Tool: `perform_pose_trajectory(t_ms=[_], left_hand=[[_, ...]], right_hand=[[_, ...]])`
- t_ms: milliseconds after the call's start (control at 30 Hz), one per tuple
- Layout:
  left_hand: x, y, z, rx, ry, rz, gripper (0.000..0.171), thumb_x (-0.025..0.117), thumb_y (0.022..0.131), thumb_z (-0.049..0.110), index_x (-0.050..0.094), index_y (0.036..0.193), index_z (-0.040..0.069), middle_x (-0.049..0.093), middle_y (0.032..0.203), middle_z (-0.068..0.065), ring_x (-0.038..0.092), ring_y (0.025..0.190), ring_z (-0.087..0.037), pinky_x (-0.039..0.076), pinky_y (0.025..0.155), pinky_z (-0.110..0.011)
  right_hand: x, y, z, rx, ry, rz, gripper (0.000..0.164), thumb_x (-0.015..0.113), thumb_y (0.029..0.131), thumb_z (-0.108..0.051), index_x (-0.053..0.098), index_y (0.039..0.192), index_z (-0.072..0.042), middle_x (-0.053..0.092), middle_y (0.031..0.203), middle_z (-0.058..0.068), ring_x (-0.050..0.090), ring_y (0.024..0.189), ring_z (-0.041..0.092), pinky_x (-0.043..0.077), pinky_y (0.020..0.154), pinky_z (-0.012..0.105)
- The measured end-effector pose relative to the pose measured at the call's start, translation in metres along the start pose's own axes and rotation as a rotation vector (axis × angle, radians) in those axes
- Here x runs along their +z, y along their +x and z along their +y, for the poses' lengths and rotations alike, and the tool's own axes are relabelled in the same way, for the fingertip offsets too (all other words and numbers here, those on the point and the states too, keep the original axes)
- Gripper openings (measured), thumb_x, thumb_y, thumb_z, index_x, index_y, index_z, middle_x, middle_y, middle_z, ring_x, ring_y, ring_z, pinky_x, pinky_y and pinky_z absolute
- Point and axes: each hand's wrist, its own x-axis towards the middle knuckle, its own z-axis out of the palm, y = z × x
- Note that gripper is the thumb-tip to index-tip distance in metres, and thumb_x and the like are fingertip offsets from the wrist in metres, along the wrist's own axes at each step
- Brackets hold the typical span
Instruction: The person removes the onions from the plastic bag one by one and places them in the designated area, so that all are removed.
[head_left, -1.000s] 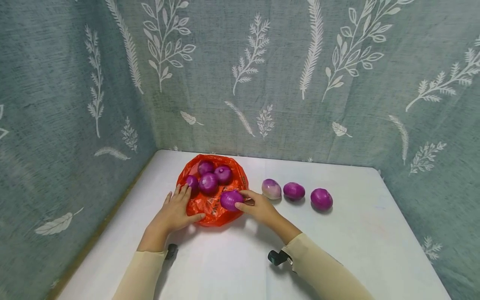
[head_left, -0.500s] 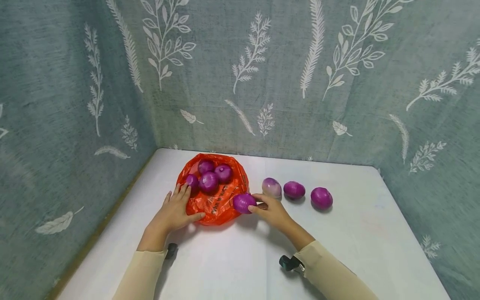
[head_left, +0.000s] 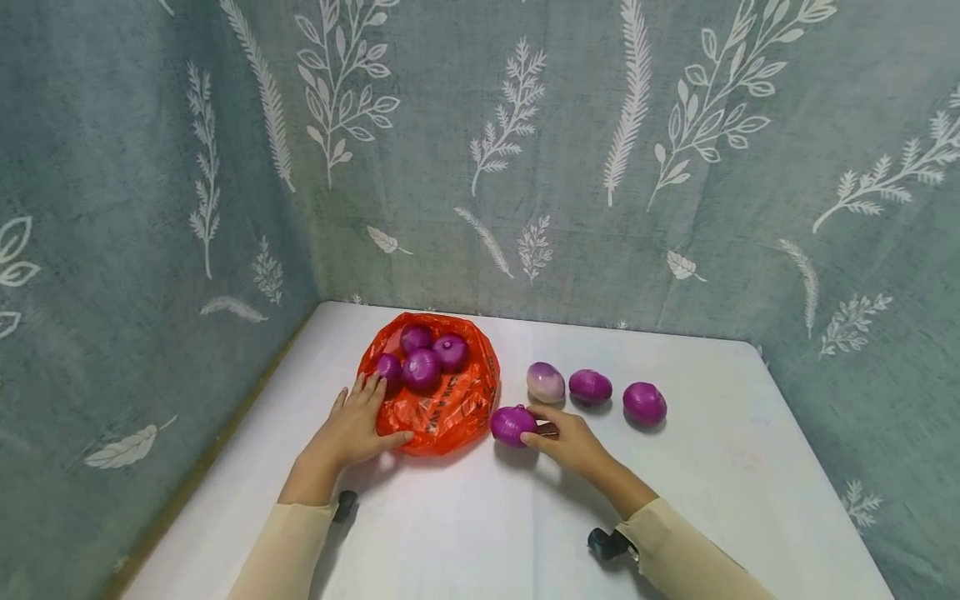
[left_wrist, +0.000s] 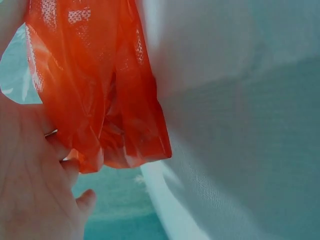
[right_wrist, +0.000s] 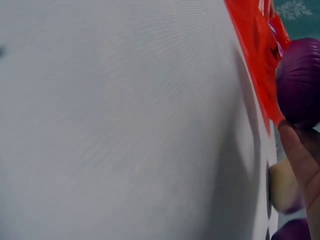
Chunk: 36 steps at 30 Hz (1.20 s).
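Note:
My right hand (head_left: 573, 443) pinches a red onion (head_left: 513, 426) between thumb and fingers, just right of an orange-red plastic bag (head_left: 468, 421). In the right wrist view the onion (right_wrist: 302, 82) appears at the fingertips (right_wrist: 292, 140), apart from the white surface. My left hand (head_left: 351, 432) lies spread at the bag's near left side, fingertips by the leftmost onion (head_left: 389, 372) inside. Seen from the left wrist, that hand (left_wrist: 35, 175) touches the bag's wall (left_wrist: 90, 90). Several onions, among them a front one (head_left: 422, 370), sit in the open bag.
Right of the bag, three onions form a row on the white table (head_left: 465, 533): a pale-and-purple one (head_left: 545, 382), a purple one (head_left: 590, 387) and another purple one (head_left: 644, 404). Patterned green curtains (head_left: 420, 167) hang behind and at both sides.
My right hand has carried the onion from over the bag rightward and nearer, to beside the bag. My left hand keeps its place at the bag. The head view has shifted slightly.

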Motion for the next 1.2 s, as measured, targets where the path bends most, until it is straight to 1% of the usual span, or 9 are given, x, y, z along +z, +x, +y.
perform_pose_trajectory(t_ms=[167,300,400,500,633,833,1033,1200], left_hand=[[0.001,0.000,0.001,0.010,0.002,0.008,0.116,0.051,0.078,0.080,0.023,0.151,-0.006,0.017,0.158,-0.024,0.006,0.144,-0.045,0.006,0.113,-0.061],[0.001,-0.001,0.002,0.008,-0.005,0.011,0.116,0.052,0.078,0.079,0.023,0.151,-0.006,0.016,0.158,-0.024,0.007,0.144,-0.046,0.007,0.112,-0.062],[0.002,-0.002,0.002,0.001,-0.007,0.003,0.116,0.052,0.079,0.079,0.022,0.151,-0.006,0.015,0.158,-0.024,0.006,0.144,-0.046,0.006,0.113,-0.062],[0.002,-0.001,0.002,-0.003,-0.009,-0.001,0.116,0.051,0.078,0.080,0.022,0.151,-0.006,0.015,0.158,-0.024,0.005,0.144,-0.045,0.006,0.113,-0.061],[0.001,-0.001,0.003,-0.006,-0.014,-0.002,0.116,0.051,0.078,0.080,0.022,0.151,-0.006,0.015,0.158,-0.023,0.004,0.144,-0.044,0.005,0.113,-0.060],[0.001,0.001,0.005,-0.005,-0.011,-0.008,0.116,0.052,0.079,0.079,0.022,0.151,-0.007,0.015,0.158,-0.024,0.005,0.144,-0.045,0.005,0.113,-0.061],[0.001,0.003,0.006,-0.017,-0.011,-0.011,0.116,0.054,0.079,0.077,0.021,0.151,-0.007,0.015,0.158,-0.025,0.005,0.144,-0.046,0.005,0.113,-0.061],[0.000,0.006,0.005,-0.018,-0.005,-0.017,0.116,0.054,0.079,0.078,0.020,0.151,-0.007,0.013,0.158,-0.025,0.003,0.144,-0.046,0.004,0.113,-0.062]], right_hand=[[-0.005,-0.011,0.010,0.033,0.003,0.037,0.056,0.073,0.088,-0.032,0.056,0.137,-0.010,0.061,0.129,0.011,0.066,0.106,0.026,0.053,0.088,0.037],[-0.008,-0.015,0.016,0.074,0.013,0.039,0.057,0.073,0.088,-0.033,0.056,0.137,-0.009,0.059,0.132,0.012,0.065,0.108,0.027,0.053,0.089,0.038],[-0.009,-0.017,0.019,0.088,0.028,0.033,0.057,0.074,0.088,-0.031,0.055,0.136,-0.007,0.058,0.133,0.015,0.064,0.109,0.028,0.053,0.089,0.039],[-0.010,-0.019,0.021,0.085,0.034,0.023,0.057,0.074,0.088,-0.028,0.054,0.137,-0.006,0.057,0.134,0.016,0.064,0.110,0.030,0.052,0.089,0.040],[-0.011,-0.020,0.021,0.071,0.012,0.007,0.060,0.075,0.087,-0.026,0.052,0.138,-0.006,0.058,0.132,0.017,0.062,0.112,0.032,0.050,0.093,0.042],[-0.014,-0.022,0.022,0.078,-0.042,-0.002,0.064,0.074,0.088,-0.030,0.049,0.142,-0.008,0.059,0.130,0.014,0.059,0.114,0.032,0.048,0.096,0.043],[-0.017,-0.022,0.024,0.074,-0.099,-0.010,0.064,0.069,0.090,-0.037,0.048,0.141,-0.006,0.059,0.127,0.011,0.060,0.112,0.031,0.047,0.096,0.047],[-0.019,-0.020,0.019,0.095,-0.087,-0.022,0.067,0.075,0.085,-0.039,0.051,0.139,-0.010,0.062,0.124,0.012,0.061,0.110,0.030,0.049,0.094,0.048]])
